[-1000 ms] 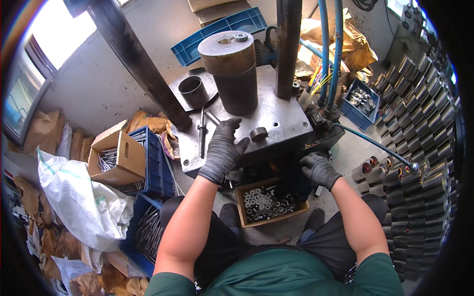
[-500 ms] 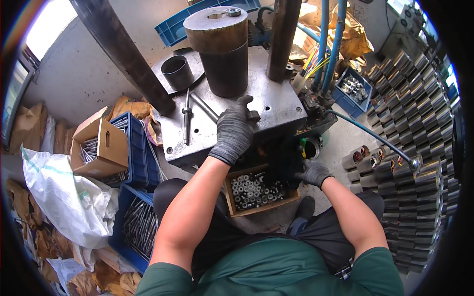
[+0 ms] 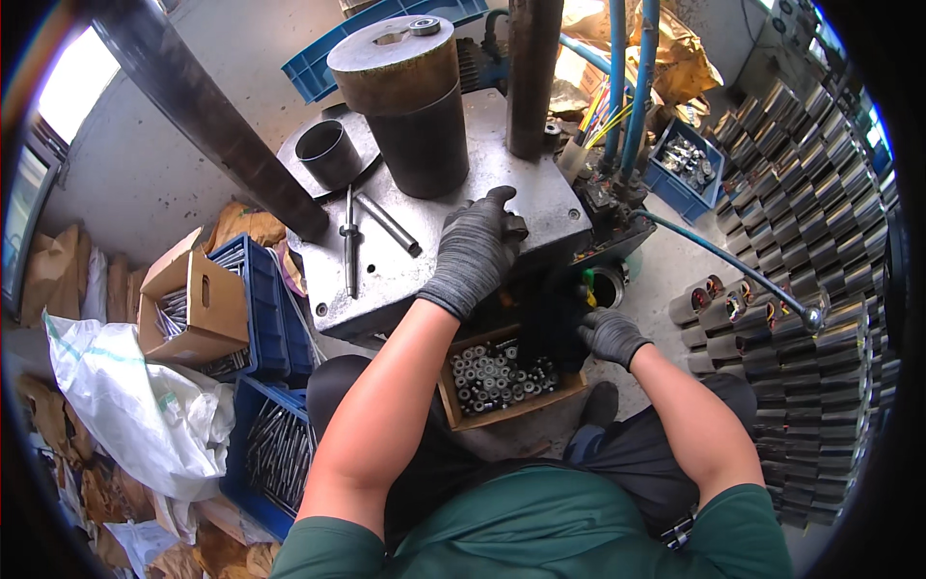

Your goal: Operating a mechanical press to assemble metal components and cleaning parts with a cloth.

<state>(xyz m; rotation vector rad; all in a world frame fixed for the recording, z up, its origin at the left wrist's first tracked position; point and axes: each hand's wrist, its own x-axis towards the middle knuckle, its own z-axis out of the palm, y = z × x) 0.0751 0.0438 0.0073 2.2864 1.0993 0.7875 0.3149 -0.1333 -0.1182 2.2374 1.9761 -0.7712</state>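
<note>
The gloved left hand point(image 3: 475, 249) is closed over a small metal part point(image 3: 515, 228) on the press table point(image 3: 386, 275), seemingly positioning it, while the right hand point(image 3: 610, 335) hangs half-open near the box of rings point(image 3: 502, 378), so the next move probably needs careful seating.

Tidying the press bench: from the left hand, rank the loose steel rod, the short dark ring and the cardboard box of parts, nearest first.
From the left hand:
1. Steel rod, just to its left on the plate.
2. Dark ring, farther up-left.
3. Cardboard box, far left, off the plate.
</note>
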